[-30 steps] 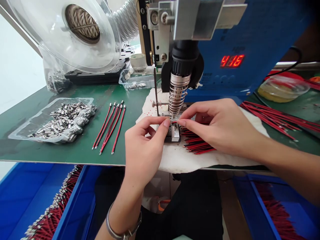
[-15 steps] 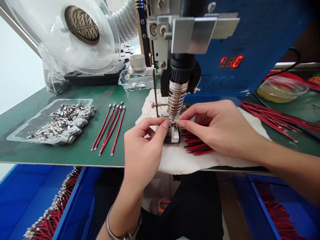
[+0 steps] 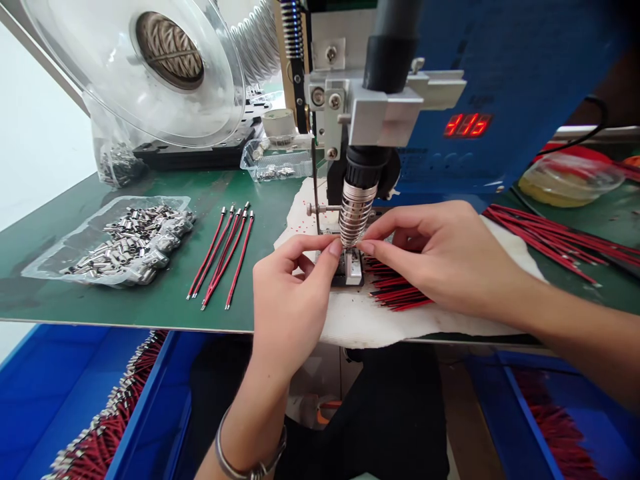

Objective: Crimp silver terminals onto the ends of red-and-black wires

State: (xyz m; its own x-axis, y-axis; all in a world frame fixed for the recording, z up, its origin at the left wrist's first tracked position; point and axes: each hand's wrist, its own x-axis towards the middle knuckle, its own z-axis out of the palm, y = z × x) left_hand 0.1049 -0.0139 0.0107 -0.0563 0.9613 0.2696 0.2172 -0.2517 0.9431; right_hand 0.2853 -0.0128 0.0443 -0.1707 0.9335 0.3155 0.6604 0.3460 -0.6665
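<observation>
The left hand (image 3: 287,293) has its thumb and index finger pressed together at the left of a small black-and-silver metal fixture (image 3: 353,270); the right hand (image 3: 445,260) has its thumb and index finger pinched at the right, and whatever either grips is too small to identify. A black-and-silver soldering iron (image 3: 358,207), wrapped in a metal coil, points down between the fingertips over the fixture; contact at its tip cannot be confirmed. A bundle of thin red-and-black wires (image 3: 400,293) lies on a white sheet (image 3: 370,330) partly beneath the right hand, beside the fixture. On the green bench (image 3: 150,312), left of the hands, red wires with silver metal ends (image 3: 220,257) lie near a clear plastic tray (image 3: 40,270) of silver cylindrical parts (image 3: 125,247). A blue machine housing (image 3: 450,177) with a lit red display (image 3: 469,125) stands behind the right hand
</observation>
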